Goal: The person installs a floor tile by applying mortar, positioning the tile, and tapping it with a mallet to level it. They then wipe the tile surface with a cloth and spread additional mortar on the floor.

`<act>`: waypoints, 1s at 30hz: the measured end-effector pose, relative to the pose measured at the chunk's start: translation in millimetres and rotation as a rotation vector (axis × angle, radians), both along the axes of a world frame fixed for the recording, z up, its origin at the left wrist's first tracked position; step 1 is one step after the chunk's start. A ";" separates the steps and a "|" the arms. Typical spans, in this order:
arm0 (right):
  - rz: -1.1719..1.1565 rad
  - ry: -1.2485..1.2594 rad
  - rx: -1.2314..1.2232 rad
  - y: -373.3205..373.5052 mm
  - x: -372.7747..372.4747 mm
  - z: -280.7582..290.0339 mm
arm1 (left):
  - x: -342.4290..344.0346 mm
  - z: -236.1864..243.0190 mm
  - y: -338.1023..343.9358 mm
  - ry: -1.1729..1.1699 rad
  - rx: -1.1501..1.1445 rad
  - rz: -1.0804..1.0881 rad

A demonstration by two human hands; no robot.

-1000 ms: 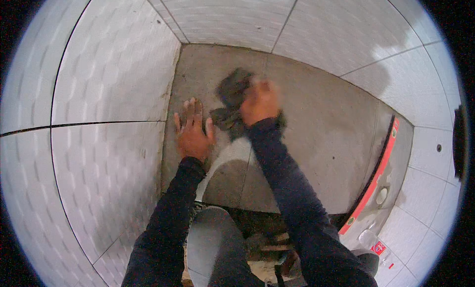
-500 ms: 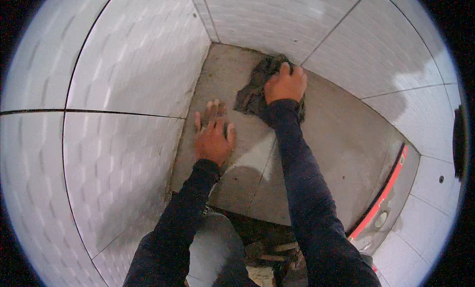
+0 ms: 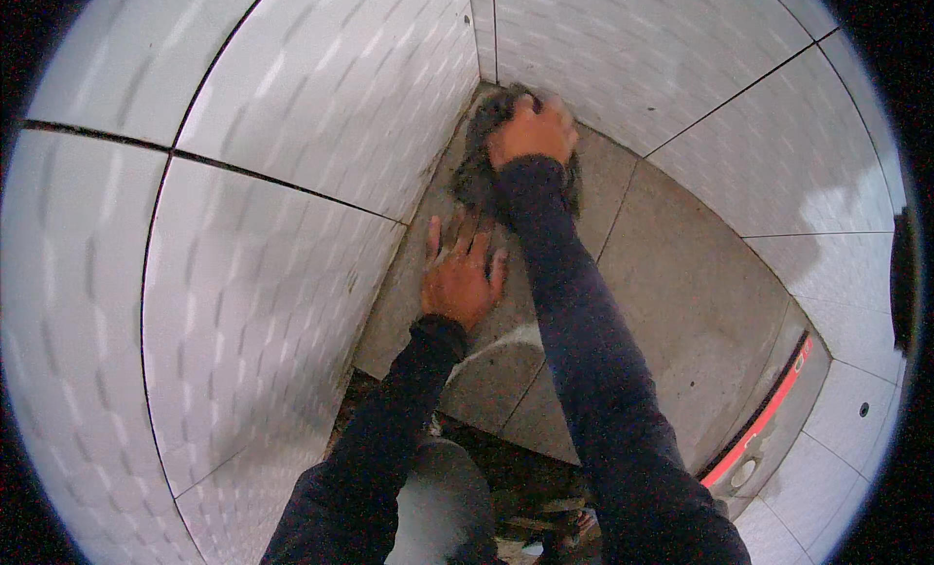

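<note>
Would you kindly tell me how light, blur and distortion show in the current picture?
Head view: the right hand looks slightly blurred on the dark cloth; head view: a bright patch lights the floor between the dark sleeves; head view: the left wall shows fisheye-curved tile joints and soft shading; head view: black corners frame the image.

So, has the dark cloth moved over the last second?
Yes: the dark cloth, under the right hand, has moved closer to the far corner where the tiled walls meet.
</note>
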State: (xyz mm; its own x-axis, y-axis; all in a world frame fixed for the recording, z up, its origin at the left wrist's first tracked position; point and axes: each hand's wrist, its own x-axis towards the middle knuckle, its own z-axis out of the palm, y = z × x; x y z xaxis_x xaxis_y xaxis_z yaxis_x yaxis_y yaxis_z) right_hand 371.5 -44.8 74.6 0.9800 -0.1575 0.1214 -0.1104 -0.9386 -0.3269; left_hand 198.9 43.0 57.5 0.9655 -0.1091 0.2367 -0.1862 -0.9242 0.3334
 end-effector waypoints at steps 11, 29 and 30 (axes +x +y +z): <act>0.256 -0.005 -0.033 4.3 18.4 6.3 | 0.5 2.4 -2.0 0.189 -0.029 0.007; 0.361 -0.233 0.054 -19.8 30.0 -15.2 | -0.8 -8.6 -2.2 -0.052 -0.058 -0.030; 0.415 -0.220 -0.024 -15.7 29.0 -17.6 | -0.1 -13.1 -3.6 -0.116 -0.066 -0.028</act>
